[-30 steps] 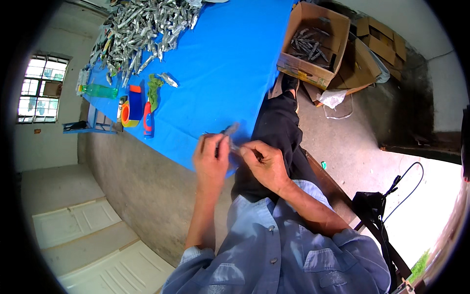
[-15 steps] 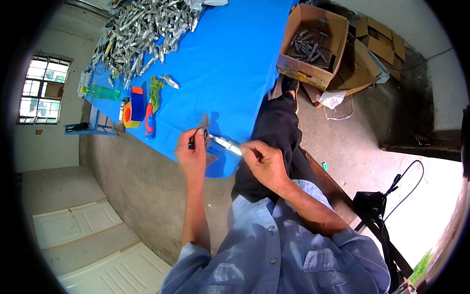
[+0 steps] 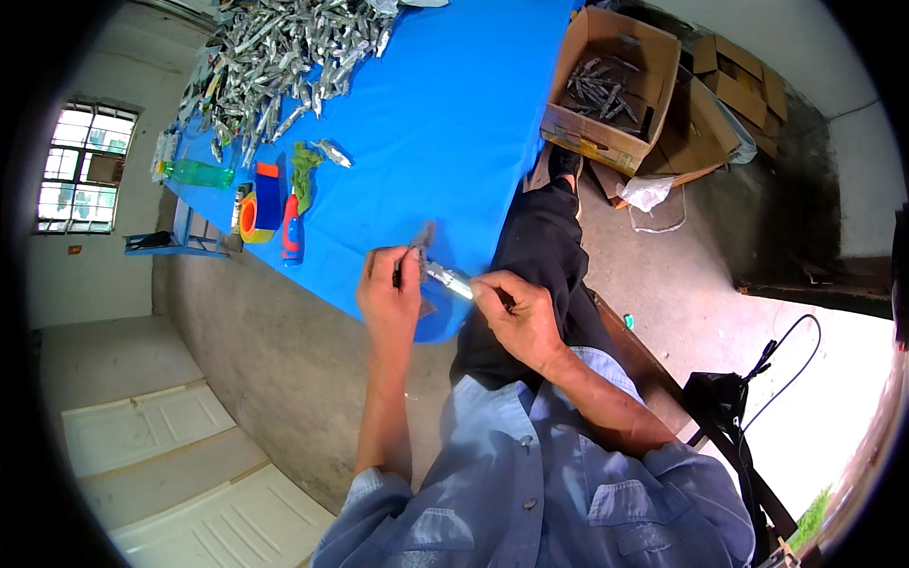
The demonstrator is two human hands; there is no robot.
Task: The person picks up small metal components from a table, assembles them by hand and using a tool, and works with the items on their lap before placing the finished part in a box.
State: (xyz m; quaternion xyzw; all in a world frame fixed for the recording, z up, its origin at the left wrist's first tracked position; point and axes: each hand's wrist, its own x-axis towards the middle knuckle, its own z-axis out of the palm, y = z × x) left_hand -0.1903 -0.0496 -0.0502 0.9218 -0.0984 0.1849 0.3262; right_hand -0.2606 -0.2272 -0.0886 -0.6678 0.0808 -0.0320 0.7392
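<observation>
A slim silver metal piece (image 3: 449, 279) spans the gap between my hands at the near edge of the blue-covered table. Thumb and fingers of my right hand (image 3: 521, 320) pinch its right end. At its other end, my left hand (image 3: 390, 292) is closed on a dark grey rag (image 3: 425, 239) that meets the metal. Fingers and cloth hide that left tip. Farther left lie a red-and-blue screwdriver-like tool (image 3: 291, 235), a roll of yellow-orange tape (image 3: 252, 220) and a green cloth (image 3: 304, 175). One loose silver piece (image 3: 332, 153) rests beyond them.
A large heap of silver metal pieces (image 3: 284, 66) covers the table's far left, near a green plastic bottle (image 3: 197, 174). On the right, a cardboard box (image 3: 597, 140) holds several similar pieces. My legs (image 3: 540, 237) sit beside the table's right edge (image 3: 511, 180).
My left hand and the rag have shifted right along the metal piece, closer to my right hand. The right hand has barely moved and keeps its pinch.
</observation>
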